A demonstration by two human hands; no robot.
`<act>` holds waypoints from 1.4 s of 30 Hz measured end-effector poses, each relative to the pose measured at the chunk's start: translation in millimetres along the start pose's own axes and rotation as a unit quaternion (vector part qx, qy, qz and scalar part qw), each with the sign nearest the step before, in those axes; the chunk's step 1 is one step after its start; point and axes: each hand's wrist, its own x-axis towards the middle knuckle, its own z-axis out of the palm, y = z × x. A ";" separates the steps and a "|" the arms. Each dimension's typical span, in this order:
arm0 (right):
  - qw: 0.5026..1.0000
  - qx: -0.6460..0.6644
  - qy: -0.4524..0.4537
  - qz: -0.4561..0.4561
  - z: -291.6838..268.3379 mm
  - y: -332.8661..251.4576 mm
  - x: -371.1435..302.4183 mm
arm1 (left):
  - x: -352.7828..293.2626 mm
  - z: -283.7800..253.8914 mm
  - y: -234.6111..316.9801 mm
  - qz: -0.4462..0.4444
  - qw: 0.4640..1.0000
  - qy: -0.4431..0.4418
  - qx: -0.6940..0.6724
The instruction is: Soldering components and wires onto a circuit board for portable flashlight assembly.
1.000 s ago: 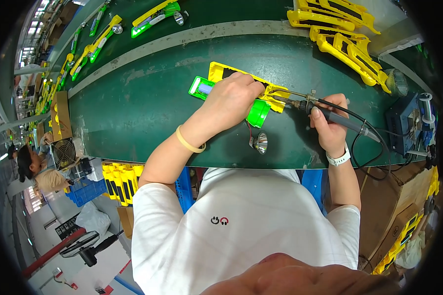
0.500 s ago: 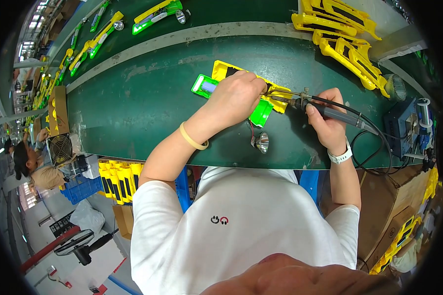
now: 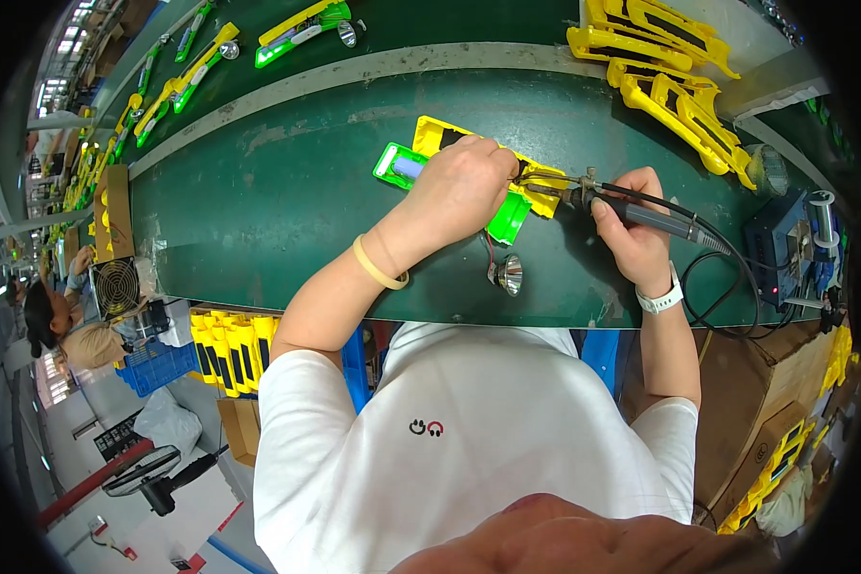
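My right hand [image 3: 641, 237] grips a grey-handled soldering iron [image 3: 652, 218] with a thin wire-feed tube along it. The iron's tip points left toward the fingers of my left hand [image 3: 461, 187]. Those fingers are pinched together over a green flashlight shell [image 3: 509, 220] and a yellow shell half [image 3: 434, 132] behind it; whatever they hold is hidden. A pale blue cylindrical battery [image 3: 407, 168] shows in the green shell's left end. A silver lamp reflector [image 3: 512, 275] on thin wires lies in front of the shells, near the table edge.
Yellow shell halves [image 3: 684, 120] are piled at the back right, near a soldering station [image 3: 780, 244] and its looping black cable. Beyond a grey rail [image 3: 354, 65], green and yellow flashlights [image 3: 301, 33] lie in a line. A fan [image 3: 117, 287] stands left; a co-worker [image 3: 57, 320] sits past it.
The hands, iron and shells stay almost in place, with only a slight shift. At the far left, the co-worker's arm has moved a little.
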 end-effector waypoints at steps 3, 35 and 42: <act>0.999 0.037 0.001 0.035 2.3 -1.4 -1.6 | 1.0 1.1 0.0 -0.003 1.000 0.000 0.000; 0.941 0.314 0.078 0.095 19.6 2.0 -1.6 | -2.5 4.8 26.7 -0.059 0.998 -0.017 0.003; 0.950 0.291 0.068 0.092 20.4 3.3 -4.2 | -10.1 -24.8 30.5 -0.106 0.988 0.017 -0.109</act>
